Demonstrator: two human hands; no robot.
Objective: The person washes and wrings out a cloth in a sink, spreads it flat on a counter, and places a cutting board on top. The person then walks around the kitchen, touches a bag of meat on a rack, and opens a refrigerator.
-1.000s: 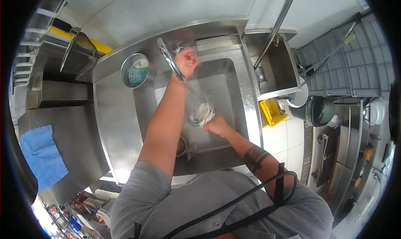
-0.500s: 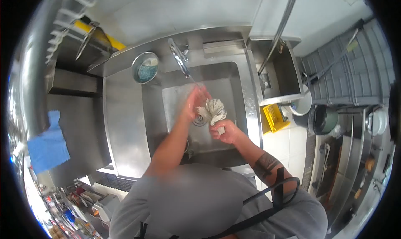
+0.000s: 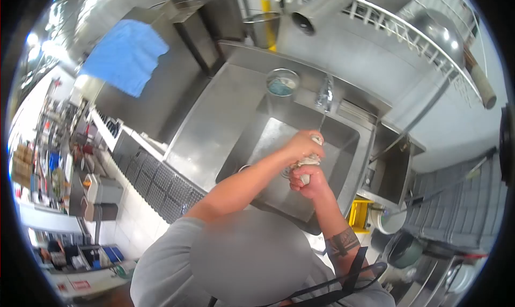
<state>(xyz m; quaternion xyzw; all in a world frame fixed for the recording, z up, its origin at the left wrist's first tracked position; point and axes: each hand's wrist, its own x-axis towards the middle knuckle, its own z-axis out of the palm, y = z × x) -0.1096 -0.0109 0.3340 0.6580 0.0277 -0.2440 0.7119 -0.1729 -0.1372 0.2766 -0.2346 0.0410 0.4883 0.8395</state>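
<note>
Both of my hands grip a bunched, off-white cloth (image 3: 309,161) over the sink basin (image 3: 335,170). My left hand (image 3: 304,145) wraps round its upper part, just below the faucet (image 3: 325,92), from which a thin stream of water runs. Close beneath it, my right hand (image 3: 309,181) is closed round the lower part, with a bit of cloth sticking out between the fingers. A round metal container (image 3: 282,82) with something blue-green and whitish in it stands on the sink's back ledge, left of the faucet.
A blue cloth (image 3: 127,55) lies on the steel counter at the upper left. White wire racks (image 3: 375,18) hang over the back wall. To the right are a smaller steel basin (image 3: 390,170), a yellow crate (image 3: 358,216) and a white bucket (image 3: 389,221).
My left hand has come down from near the faucet and closed on the cloth beside my right hand. The head view has turned and shifted, showing more of the room at left.
</note>
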